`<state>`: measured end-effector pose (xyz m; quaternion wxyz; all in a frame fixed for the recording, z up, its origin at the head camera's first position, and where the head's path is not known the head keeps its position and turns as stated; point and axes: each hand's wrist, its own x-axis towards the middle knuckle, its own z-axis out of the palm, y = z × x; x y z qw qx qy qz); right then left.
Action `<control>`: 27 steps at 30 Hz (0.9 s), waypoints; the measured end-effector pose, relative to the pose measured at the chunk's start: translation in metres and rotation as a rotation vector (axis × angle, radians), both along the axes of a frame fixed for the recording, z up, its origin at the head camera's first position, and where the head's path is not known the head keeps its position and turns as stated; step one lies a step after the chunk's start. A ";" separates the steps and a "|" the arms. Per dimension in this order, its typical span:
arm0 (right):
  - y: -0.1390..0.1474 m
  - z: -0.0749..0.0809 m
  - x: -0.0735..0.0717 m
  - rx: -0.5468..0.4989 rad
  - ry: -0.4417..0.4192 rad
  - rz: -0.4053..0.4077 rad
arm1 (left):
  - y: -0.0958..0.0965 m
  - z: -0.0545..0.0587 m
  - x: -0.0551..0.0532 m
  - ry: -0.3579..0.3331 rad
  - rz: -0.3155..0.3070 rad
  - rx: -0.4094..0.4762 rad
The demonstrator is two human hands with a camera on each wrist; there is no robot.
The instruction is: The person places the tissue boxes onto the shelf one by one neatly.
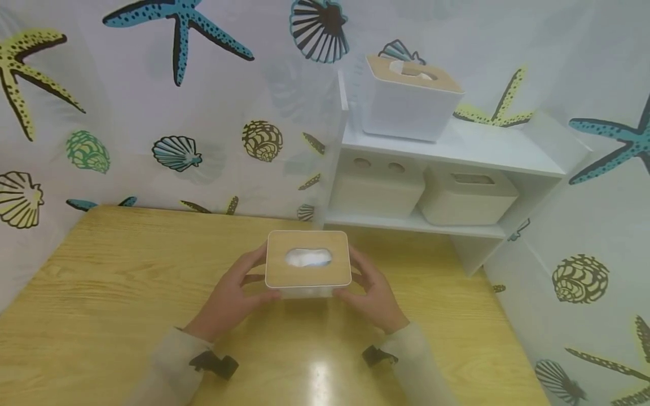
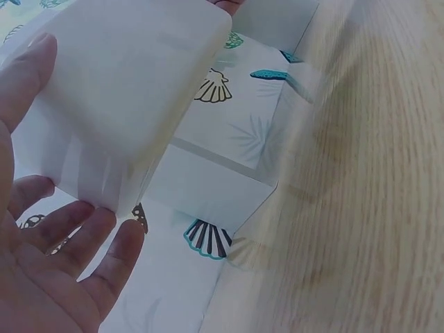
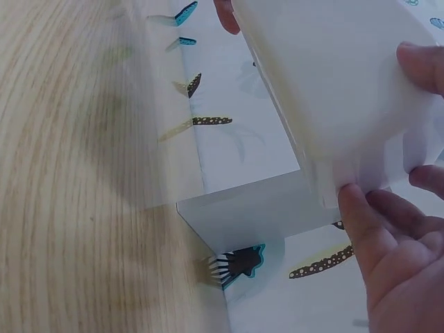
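Observation:
A white tissue box [image 1: 308, 276] with a wood-look lid is held between my two hands, and white tissue [image 1: 308, 257] shows in its oval slot. My left hand [image 1: 236, 293] grips the left end, thumb on the near side and fingers on the end wall. On the opposite end my right hand [image 1: 373, 293] grips in the same way. Both wrist views show the box's plain white side; in the left wrist view the left hand's fingers [image 2: 94, 243] touch its edge, and in the right wrist view the right hand's fingers [image 3: 361, 215] do. The box appears raised off the table.
Beyond the hands, a white two-level shelf [image 1: 406, 224] stands at the back right of the wooden table [image 1: 127, 270]. Another wood-lidded tissue box [image 1: 411, 107] sits on its top. Two cream boxes, left [image 1: 373, 192] and right [image 1: 469, 200], occupy the lower level. Shell-patterned walls border the table.

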<state>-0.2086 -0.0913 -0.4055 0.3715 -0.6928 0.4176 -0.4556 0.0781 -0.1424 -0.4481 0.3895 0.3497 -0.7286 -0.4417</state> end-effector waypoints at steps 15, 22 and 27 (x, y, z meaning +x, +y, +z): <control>0.003 0.007 0.001 -0.034 0.027 -0.031 | 0.003 0.005 -0.002 0.006 0.022 -0.051; 0.005 0.011 0.003 -0.040 0.028 -0.033 | 0.004 0.008 -0.002 0.056 0.009 -0.054; 0.007 0.015 0.004 -0.050 0.027 -0.040 | 0.003 0.010 -0.002 0.088 -0.005 -0.074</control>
